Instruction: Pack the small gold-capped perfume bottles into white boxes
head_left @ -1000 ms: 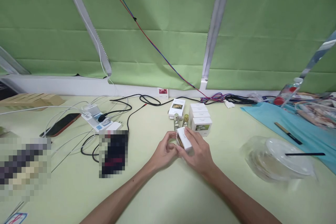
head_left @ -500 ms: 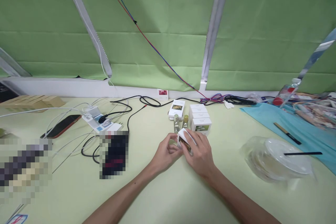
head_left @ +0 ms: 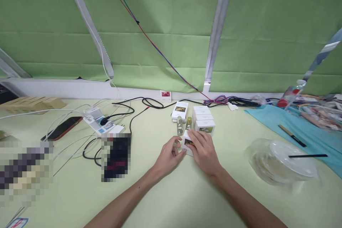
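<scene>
My right hand [head_left: 204,151] is closed round a small white box [head_left: 187,150] with a dark picture on its front, partly covered by the fingers. To its left, my left hand [head_left: 168,156] has its fingers curled but apart and holds nothing; its thumb tip is at the box's lower left edge. Just behind the box stand two small glass bottles, one with a silver cap [head_left: 179,126] and one with a gold cap [head_left: 188,123]. A flat stack of white cartons [head_left: 180,110] lies behind them. White boxes [head_left: 204,124] stand in a row to their right.
A power strip [head_left: 99,124] with cables and a phone [head_left: 62,128] lie at the left. On the right are a bagged stack of round white lids [head_left: 287,160], a knife [head_left: 292,135] on blue cloth [head_left: 263,115], and a plastic bottle [head_left: 291,94]. A black cable [head_left: 149,103] runs along the back.
The white box has gone from tilted to more upright, its picture now facing me. My left fingers have come away from its upper side and spread slightly.
</scene>
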`<state>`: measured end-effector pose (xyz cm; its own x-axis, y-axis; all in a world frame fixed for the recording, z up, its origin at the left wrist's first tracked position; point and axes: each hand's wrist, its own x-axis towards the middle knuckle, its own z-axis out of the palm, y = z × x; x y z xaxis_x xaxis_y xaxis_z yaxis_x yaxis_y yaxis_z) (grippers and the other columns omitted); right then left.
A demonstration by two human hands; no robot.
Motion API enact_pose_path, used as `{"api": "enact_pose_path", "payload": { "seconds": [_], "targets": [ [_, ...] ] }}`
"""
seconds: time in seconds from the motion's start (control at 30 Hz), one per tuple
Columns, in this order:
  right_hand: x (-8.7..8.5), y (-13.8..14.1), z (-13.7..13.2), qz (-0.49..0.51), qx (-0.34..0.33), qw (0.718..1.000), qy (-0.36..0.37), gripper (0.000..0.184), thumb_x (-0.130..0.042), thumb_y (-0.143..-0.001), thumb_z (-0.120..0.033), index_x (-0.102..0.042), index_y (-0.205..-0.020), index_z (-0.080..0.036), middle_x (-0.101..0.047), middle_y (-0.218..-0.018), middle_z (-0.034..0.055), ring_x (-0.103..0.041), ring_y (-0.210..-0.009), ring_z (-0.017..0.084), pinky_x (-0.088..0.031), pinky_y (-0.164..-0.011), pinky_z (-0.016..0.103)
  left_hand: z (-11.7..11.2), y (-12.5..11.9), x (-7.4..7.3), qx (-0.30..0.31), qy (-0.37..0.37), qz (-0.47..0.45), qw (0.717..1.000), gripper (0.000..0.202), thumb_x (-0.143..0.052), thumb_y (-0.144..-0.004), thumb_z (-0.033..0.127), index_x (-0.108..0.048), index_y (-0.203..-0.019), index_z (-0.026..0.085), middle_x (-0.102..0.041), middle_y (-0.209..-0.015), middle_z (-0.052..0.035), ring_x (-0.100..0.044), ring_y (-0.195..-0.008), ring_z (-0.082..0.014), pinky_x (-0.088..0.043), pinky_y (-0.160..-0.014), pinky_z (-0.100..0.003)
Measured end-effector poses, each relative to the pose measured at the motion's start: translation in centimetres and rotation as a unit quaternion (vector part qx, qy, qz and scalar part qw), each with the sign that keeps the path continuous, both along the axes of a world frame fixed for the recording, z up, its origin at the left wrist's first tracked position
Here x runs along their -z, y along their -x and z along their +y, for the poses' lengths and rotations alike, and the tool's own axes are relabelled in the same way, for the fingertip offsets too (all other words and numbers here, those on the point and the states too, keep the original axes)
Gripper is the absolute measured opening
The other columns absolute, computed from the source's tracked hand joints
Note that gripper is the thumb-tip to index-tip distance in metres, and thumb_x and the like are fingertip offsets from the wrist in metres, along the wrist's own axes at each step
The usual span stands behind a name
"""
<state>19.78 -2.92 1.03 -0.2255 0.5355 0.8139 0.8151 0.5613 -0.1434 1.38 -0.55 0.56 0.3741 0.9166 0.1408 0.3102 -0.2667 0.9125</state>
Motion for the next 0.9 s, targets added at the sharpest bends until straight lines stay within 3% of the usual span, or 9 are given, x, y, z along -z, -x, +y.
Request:
{"api": "enact_pose_path", "payload": {
  "seconds": [0.23, 0.47, 0.67, 0.77, 0.9],
  "targets": [
    [-0.7, -3.1, 0.9, -0.046, -0.064, 0.997, -0.001, 0.052, -0.057, -0.099, -0.015, -0.046, -0.149, -0.024, -0.069, -0.132, 0.0106, -0.061, -0.115, 0.027, -0.048, -0.096, 0.046, 0.1, 0.2, 0.4, -0.016, -0.031, 0.023, 0.999, 0.028, -0.059, -0.09, 0.038, -0.053, -0.113, 0.023, -0.051, -0.093, 0.0018, -0.044, -0.053, -0.0049, -0.038, -0.052, -0.02],
    [-0.9, -6.0, 1.7, -0.059, -0.047, 0.997, 0.008, 0.055, -0.055, -0.1, -0.017, -0.042, -0.153, -0.026, -0.073, -0.123, 0.0086, -0.063, -0.112, 0.026, -0.046, -0.096, 0.045, 0.1, 0.3, 0.6, -0.014, -0.048, 0.033, 0.998, 0.025, -0.056, -0.091, 0.037, -0.056, -0.112, 0.023, -0.055, -0.094, 0.0, -0.043, -0.053, -0.0058, -0.037, -0.052, -0.021],
    [-1.4, -6.7, 1.8, -0.057, -0.037, 0.998, 0.004, 0.056, -0.058, -0.099, -0.019, -0.041, -0.152, -0.027, -0.075, -0.115, 0.0066, -0.063, -0.109, 0.027, -0.045, -0.096, 0.046, 0.2, 0.3, 0.6, -0.014, -0.039, 0.039, 0.998, 0.026, -0.055, -0.092, 0.038, -0.056, -0.112, 0.022, -0.055, -0.096, -0.0009, -0.044, -0.055, -0.0066, -0.037, -0.052, -0.022],
    [-1.5, -6.7, 1.8, -0.053, -0.024, 0.998, 0.003, 0.058, -0.06, -0.098, -0.023, -0.041, -0.153, -0.027, -0.073, -0.122, 0.0081, -0.061, -0.114, 0.028, -0.044, -0.098, 0.047, 0.1, 0.3, 0.4, -0.013, -0.043, 0.042, 0.998, 0.025, -0.055, -0.092, 0.038, -0.057, -0.111, 0.022, -0.056, -0.096, -0.0013, -0.046, -0.055, -0.0072, -0.038, -0.052, -0.022],
    [-1.3, -6.3, 1.8, -0.066, 0.01, 0.998, 0.011, 0.061, -0.065, -0.095, -0.041, -0.045, -0.151, -0.027, -0.063, -0.14, 0.0117, -0.055, -0.127, 0.032, -0.042, -0.104, 0.05, 0.0, 0.3, 0.3, -0.017, -0.044, 0.038, 0.998, 0.025, -0.056, -0.09, 0.04, -0.059, -0.108, 0.022, -0.059, -0.095, -0.0019, -0.047, -0.055, -0.0083, -0.038, -0.052, -0.023]
  ]
}}
